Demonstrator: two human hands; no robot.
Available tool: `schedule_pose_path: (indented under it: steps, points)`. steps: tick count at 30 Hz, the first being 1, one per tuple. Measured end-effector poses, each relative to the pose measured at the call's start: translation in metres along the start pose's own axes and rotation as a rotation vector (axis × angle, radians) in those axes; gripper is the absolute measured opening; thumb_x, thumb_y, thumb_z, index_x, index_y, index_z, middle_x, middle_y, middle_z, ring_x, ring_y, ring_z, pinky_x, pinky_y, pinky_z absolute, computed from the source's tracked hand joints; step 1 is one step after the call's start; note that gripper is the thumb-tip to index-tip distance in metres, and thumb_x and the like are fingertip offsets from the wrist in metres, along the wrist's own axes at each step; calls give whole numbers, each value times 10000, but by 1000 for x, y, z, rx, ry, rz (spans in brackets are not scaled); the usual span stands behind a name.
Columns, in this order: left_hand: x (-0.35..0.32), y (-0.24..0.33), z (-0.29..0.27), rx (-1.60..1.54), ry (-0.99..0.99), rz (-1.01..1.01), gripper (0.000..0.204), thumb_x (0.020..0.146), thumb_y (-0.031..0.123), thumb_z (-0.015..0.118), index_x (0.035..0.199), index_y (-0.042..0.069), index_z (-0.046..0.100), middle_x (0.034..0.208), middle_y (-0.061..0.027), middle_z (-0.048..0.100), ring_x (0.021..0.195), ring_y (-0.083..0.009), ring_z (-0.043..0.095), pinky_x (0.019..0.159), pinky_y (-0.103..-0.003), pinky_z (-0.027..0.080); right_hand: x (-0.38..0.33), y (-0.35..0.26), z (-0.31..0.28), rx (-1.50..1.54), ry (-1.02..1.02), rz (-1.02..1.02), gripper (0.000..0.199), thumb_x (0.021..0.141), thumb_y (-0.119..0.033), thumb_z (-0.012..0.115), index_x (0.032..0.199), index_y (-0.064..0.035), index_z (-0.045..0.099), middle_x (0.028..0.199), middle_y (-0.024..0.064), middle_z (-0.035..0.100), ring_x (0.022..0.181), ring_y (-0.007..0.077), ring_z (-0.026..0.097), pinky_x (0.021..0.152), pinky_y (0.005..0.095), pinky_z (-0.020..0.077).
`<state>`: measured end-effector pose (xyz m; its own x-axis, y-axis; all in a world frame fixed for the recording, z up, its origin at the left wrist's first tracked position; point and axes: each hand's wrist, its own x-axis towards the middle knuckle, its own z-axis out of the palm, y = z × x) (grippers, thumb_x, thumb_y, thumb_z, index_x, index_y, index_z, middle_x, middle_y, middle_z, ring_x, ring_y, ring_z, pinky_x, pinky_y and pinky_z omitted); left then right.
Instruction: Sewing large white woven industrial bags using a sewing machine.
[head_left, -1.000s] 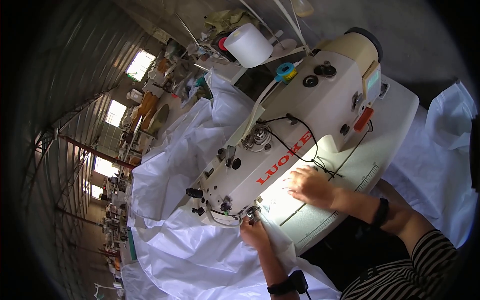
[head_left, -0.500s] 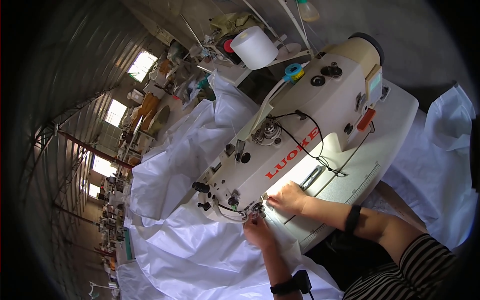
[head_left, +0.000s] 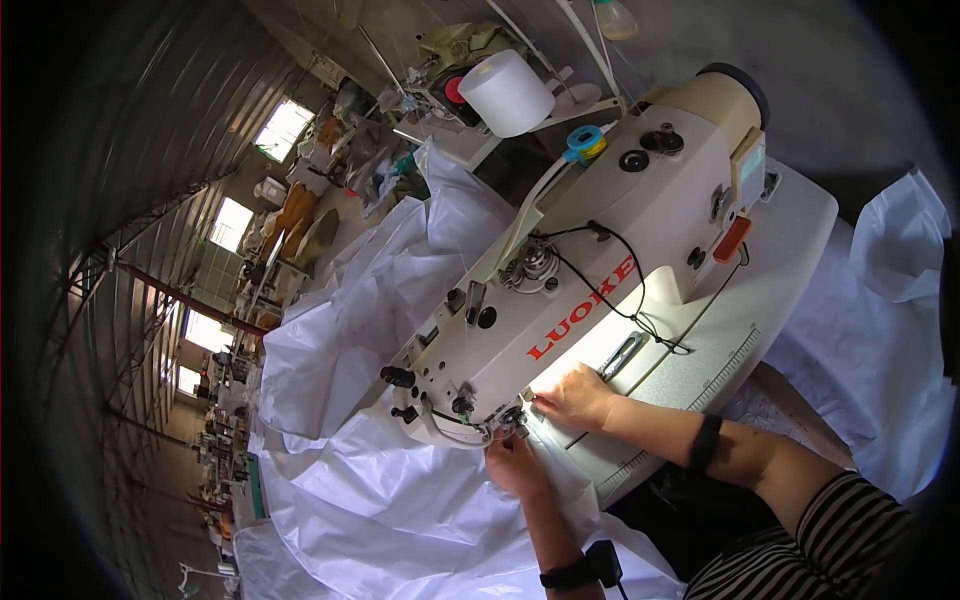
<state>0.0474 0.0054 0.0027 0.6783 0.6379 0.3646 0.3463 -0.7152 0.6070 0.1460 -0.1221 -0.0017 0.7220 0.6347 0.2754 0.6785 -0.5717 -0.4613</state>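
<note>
A cream industrial sewing machine (head_left: 590, 250) stands on a white table (head_left: 790, 260). My right hand (head_left: 572, 397) lies on the lit machine bed, fingertips at the needle area (head_left: 512, 420). My left hand (head_left: 516, 466) rests on the white fabric (head_left: 400, 500) just below the needle, fingers bent against the cloth. Whether either hand pinches the fabric or thread, I cannot tell. A small metal tool (head_left: 622, 355) lies on the bed behind my right hand.
A big white thread cone (head_left: 505, 92) and a small blue-yellow spool (head_left: 585, 143) sit behind the machine. More white fabric is heaped at the far left (head_left: 400, 270) and at the right (head_left: 890, 330). A long workshop with windows recedes at left.
My right hand has slid left along the machine bed toward the needle. My left hand has stayed just below the needle on the fabric.
</note>
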Motion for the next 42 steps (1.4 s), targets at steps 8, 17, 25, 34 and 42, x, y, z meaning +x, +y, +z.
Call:
schedule_pose_path:
  steps: [8,17,25,34,42]
  points:
    - [-1,-2,2,-27,52,32,190,809,92,692,971,-4,718,717,-136,648,615,-265,596,580,-405,453,0,0,0,-26,-19,19,211,945,-398,543,1015,-265,692,806,52,694,790,262,668,716,390,480]
    - [-1,-2,3,-25,41,36,198,796,80,695,969,-15,715,715,-146,650,596,-280,597,575,-409,454,0,3,9,-8,64,-1,251,952,-403,529,948,-225,705,704,77,661,732,284,657,724,417,467]
    - [0,-7,2,-6,11,48,198,865,140,717,924,-47,689,918,-109,656,599,-203,573,524,-347,434,1,-2,3,15,-59,-1,223,938,-402,554,1092,-293,672,833,49,690,818,254,668,779,396,465]
    - [1,1,3,-22,-5,29,184,861,136,709,967,-14,705,944,-101,670,611,-203,582,543,-353,444,8,-5,14,70,-80,-31,258,929,-415,551,1068,-236,674,848,75,691,855,260,677,828,424,450]
    - [1,1,5,31,51,5,157,820,137,683,893,0,704,756,-168,650,630,-316,611,579,-429,469,7,-7,5,73,-43,-68,252,914,-380,561,953,-166,690,777,93,689,752,298,679,720,436,491]
